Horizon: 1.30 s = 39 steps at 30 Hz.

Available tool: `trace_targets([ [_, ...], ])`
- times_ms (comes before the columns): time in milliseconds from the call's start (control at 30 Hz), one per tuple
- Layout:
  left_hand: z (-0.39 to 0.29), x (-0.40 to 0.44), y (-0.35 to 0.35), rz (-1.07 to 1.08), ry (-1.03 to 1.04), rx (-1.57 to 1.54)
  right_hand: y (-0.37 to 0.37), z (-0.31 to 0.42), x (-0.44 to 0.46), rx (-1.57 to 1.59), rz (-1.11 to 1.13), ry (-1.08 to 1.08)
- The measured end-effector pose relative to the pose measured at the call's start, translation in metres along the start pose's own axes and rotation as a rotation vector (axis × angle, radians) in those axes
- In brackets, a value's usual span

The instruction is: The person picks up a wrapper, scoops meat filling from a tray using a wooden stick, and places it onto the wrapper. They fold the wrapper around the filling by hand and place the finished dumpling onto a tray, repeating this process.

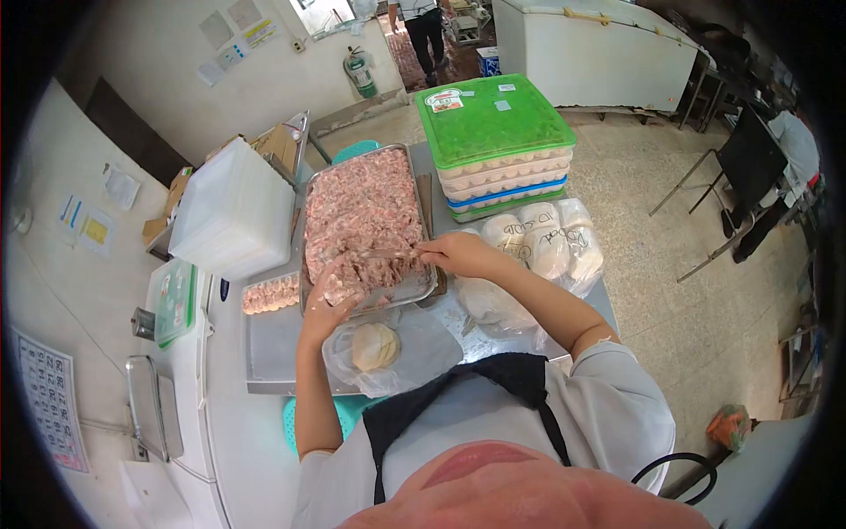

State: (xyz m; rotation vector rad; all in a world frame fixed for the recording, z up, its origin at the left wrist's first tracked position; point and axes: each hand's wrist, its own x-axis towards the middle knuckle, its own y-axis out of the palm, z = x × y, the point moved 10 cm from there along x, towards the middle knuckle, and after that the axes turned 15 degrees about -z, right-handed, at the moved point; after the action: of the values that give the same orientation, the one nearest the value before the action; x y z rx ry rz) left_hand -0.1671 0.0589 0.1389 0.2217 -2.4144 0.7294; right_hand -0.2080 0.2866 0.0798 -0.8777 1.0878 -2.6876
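A large metal tray (428,284) holds a mass of pink ground meat (366,198). My right hand (460,254) is closed round the end of a thin, flat utensil (392,254), which reaches left over the near part of the meat. At the tray's near left corner is my left hand (331,298), its fingers curled; what they hold is too small to make out. Just below it, a stack of pale round dough wrappers (376,346) lies on clear plastic. Filled dumplings (271,294) stand in rows left of the tray.
Bagged wrapper stacks (551,242) lie right of my forearm. Behind them rise stacked dumpling trays under a green lid (498,119). Clear plastic trays (231,212) are piled at left. A person (423,35) stands in the doorway; another sits by a black chair (751,163).
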Motion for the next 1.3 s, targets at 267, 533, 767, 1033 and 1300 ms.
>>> trace_targets([
  [267, 0.017, -0.005, 0.027, 0.311, -0.176, 0.001, 0.020, 0.053, -0.006, 0.270, 0.084, -0.210],
  [533, 0.018, 0.002, 0.016, 0.254, -0.181, 0.050, -0.011, 0.074, 0.001, -0.155, -0.007, -0.196],
  [767, 0.005, 0.004, -0.032, 0.115, -0.155, 0.009, -0.036, 0.124, 0.009, 0.103, -0.022, -0.174],
  [1033, 0.077, -0.010, -0.099, 0.196, -0.188, 0.091, 0.050, 0.134, 0.017, 0.059, 0.074, -0.098],
  [1300, 0.249, -0.072, -0.201, 0.086, -0.173, 0.321, 0.087, 0.106, -0.019, 0.260, -0.057, 0.369],
])
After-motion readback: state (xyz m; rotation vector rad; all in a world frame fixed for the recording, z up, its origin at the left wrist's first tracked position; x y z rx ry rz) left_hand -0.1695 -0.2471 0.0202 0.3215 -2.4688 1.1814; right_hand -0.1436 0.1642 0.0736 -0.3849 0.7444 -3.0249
